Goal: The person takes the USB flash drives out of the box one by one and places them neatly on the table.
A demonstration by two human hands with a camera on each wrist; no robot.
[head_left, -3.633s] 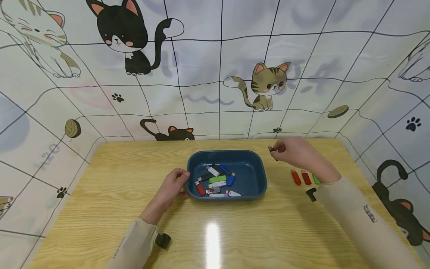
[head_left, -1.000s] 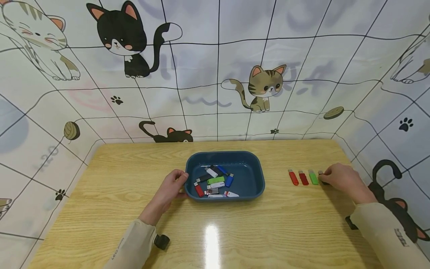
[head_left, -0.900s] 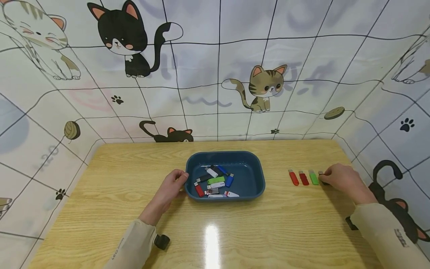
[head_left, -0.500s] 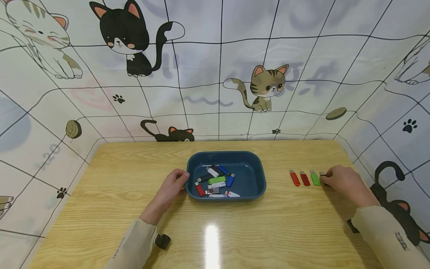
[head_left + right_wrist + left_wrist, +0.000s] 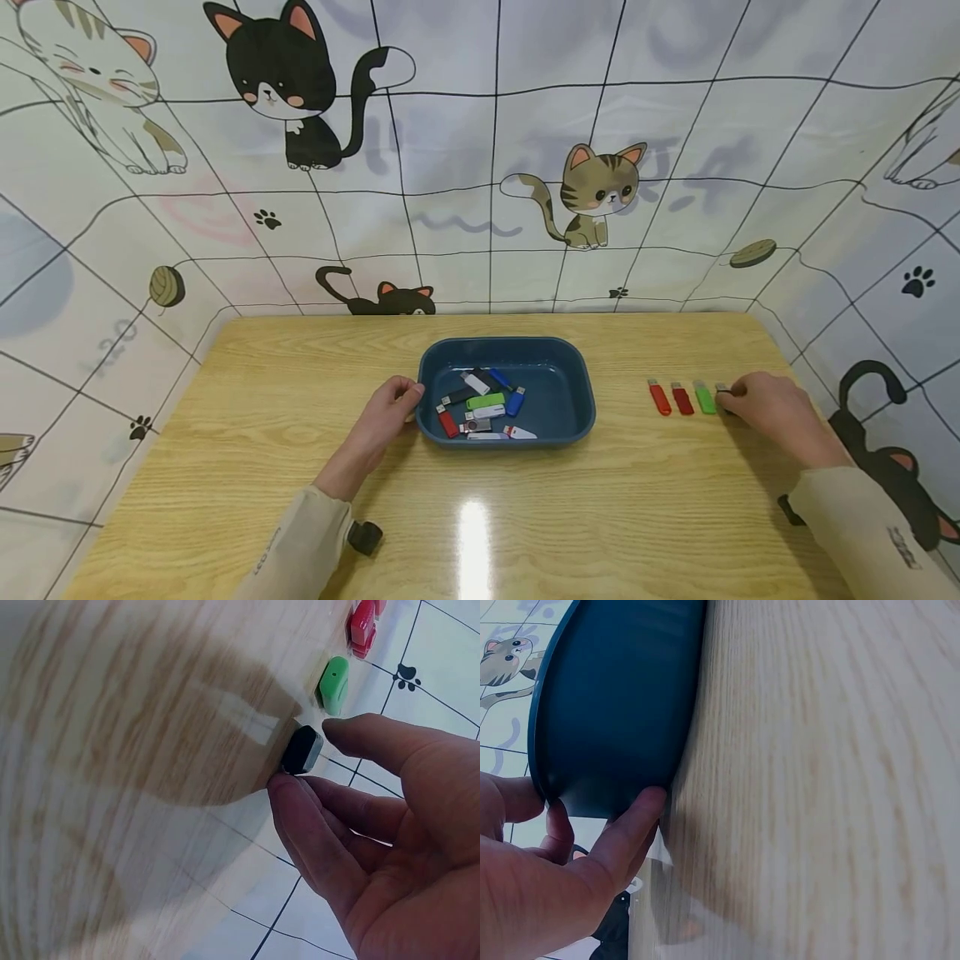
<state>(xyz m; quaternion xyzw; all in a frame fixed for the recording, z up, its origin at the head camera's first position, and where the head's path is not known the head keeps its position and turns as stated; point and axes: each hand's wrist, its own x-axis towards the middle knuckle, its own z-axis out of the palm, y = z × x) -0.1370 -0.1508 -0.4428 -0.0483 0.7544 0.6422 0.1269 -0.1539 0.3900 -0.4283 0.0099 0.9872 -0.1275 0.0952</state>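
A dark blue plastic tray (image 5: 555,408) stands mid-table with several USB sticks in it, among them a light green USB stick (image 5: 486,401). My left hand (image 5: 381,417) grips its left end, thumb at the rim and fingers against the outer wall, as the left wrist view shows. On the right, my right hand (image 5: 776,412) pinches a black USB stick (image 5: 301,750) at the table surface between thumb and fingers. That stick is largely hidden by the hand in the head view. Beside it, in a row, lie a green USB stick (image 5: 704,397), a dark red one (image 5: 682,399) and a red one (image 5: 659,397).
The wooden table (image 5: 525,517) meets a cat-print cloth (image 5: 450,208) at the back and both sides. Bare wood shows in front of the tray and between it and the row of USB sticks.
My right hand has carried the black USB stick from the air beside the tray rightward and down to the row's right end. In the last second it barely moves. The left hand stays put.
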